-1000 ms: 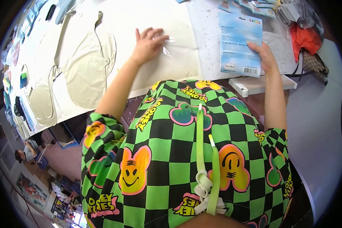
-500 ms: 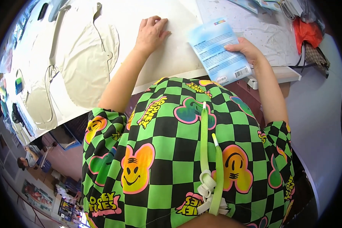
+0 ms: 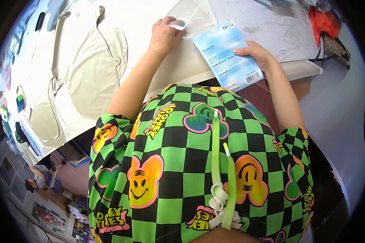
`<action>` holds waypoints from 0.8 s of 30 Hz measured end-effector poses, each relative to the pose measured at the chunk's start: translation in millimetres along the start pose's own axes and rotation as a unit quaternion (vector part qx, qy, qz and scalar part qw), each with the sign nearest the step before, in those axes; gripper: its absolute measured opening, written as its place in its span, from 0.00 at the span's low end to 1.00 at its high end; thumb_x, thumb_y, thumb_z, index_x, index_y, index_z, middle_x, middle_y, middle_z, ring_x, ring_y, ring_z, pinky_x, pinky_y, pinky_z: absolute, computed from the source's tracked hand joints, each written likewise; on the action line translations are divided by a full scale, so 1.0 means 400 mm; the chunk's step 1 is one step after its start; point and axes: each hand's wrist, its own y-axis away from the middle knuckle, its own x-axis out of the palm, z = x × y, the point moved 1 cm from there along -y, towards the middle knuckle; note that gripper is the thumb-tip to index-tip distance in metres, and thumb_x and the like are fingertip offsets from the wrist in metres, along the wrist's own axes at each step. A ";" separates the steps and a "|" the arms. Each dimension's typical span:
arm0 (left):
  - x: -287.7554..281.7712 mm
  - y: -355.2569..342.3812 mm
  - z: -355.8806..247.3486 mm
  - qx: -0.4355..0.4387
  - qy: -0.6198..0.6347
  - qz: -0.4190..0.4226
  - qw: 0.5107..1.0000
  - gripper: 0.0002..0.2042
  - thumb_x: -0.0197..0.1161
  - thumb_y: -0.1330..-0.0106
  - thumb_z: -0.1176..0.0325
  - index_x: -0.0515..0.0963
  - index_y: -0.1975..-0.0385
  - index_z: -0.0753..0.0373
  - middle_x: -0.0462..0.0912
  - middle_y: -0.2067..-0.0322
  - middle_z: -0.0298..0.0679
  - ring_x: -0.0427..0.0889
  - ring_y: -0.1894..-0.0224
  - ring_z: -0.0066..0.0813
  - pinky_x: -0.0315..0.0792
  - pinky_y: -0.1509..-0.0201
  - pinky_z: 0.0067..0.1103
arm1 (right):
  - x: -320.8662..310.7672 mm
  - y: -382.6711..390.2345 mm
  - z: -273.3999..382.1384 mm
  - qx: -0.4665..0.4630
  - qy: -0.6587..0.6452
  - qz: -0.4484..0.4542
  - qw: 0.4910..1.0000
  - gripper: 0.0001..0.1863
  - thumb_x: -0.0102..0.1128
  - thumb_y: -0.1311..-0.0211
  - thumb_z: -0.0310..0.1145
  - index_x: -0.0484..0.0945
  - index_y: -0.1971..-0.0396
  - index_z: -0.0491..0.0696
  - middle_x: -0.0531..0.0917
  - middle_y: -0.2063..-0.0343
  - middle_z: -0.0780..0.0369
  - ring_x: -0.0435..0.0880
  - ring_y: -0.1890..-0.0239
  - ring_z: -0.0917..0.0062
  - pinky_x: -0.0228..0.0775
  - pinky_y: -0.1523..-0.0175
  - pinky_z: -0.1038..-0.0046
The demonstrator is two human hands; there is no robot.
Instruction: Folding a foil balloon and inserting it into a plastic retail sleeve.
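White worktop (image 3: pixel 280 34), its surface speckled toward the right, spans the upper part of the view, beyond the person's green-and-black checkered top (image 3: pixel 194 182) with its pale green drawstrings (image 3: pixel 216 150). Just past the top, a light-blue printed card package (image 3: pixel 225 67) is held at a slant over the near edge of the worktop, its barcode corner toward the person. Its right side is in the right hand (image 3: pixel 256 54), thumb laid across the face and the other fingers hidden behind. Slightly farther off, the left hand (image 3: pixel 165 35) has its fingers curled closed on the near edge of a clear plastic bag (image 3: pixel 198 24), which spreads away from it, near the package's upper end. To the left lies a flat cream item (image 3: pixel 93 77) with straps. At the right, a red plastic bag (image 3: pixel 325 22) sits near a brown patterned bag (image 3: pixel 336 49). Well away at lower left, another person (image 3: pixel 38 178) in a striped top appears small, above a wall poster (image 3: pixel 48 216).
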 end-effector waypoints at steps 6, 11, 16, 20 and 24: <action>-0.025 -0.039 -0.004 0.026 0.075 -0.009 0.997 0.07 0.60 0.44 0.65 0.81 0.69 0.57 0.80 0.71 0.40 0.78 0.69 0.39 0.71 0.64 0.29 | 0.021 -0.012 0.022 0.038 0.031 0.078 0.996 0.23 0.65 0.55 0.29 0.75 0.57 0.38 0.81 0.63 0.56 0.82 0.65 0.74 0.74 0.56 0.75; -0.039 -0.049 -0.045 -0.004 0.041 0.052 0.998 0.08 0.59 0.44 0.64 0.81 0.70 0.58 0.79 0.73 0.39 0.78 0.69 0.38 0.71 0.64 0.28 | 0.052 -0.064 0.037 0.058 0.068 0.102 0.991 0.23 0.66 0.57 0.29 0.75 0.58 0.38 0.82 0.64 0.55 0.82 0.67 0.75 0.75 0.58 0.75; -0.044 -0.039 -0.061 -0.027 0.054 0.065 0.996 0.09 0.60 0.43 0.61 0.81 0.69 0.58 0.80 0.75 0.39 0.78 0.69 0.36 0.71 0.64 0.27 | 0.044 -0.087 0.040 0.095 0.062 0.059 0.992 0.24 0.66 0.57 0.29 0.75 0.56 0.38 0.81 0.63 0.53 0.83 0.66 0.71 0.76 0.58 0.71; -0.050 -0.039 -0.054 -0.092 0.105 0.072 0.988 0.09 0.60 0.43 0.61 0.82 0.68 0.57 0.81 0.72 0.38 0.79 0.69 0.34 0.72 0.64 0.24 | 0.022 -0.051 0.020 0.089 0.037 0.026 0.995 0.24 0.65 0.56 0.28 0.75 0.55 0.37 0.81 0.62 0.52 0.83 0.65 0.70 0.76 0.58 0.69; -0.050 -0.047 -0.050 -0.098 0.093 0.103 0.985 0.10 0.58 0.43 0.61 0.82 0.67 0.56 0.81 0.69 0.38 0.80 0.68 0.33 0.72 0.64 0.23 | 0.031 -0.013 -0.001 0.062 0.029 -0.004 0.998 0.24 0.64 0.55 0.28 0.74 0.55 0.36 0.81 0.62 0.53 0.82 0.64 0.70 0.74 0.56 0.71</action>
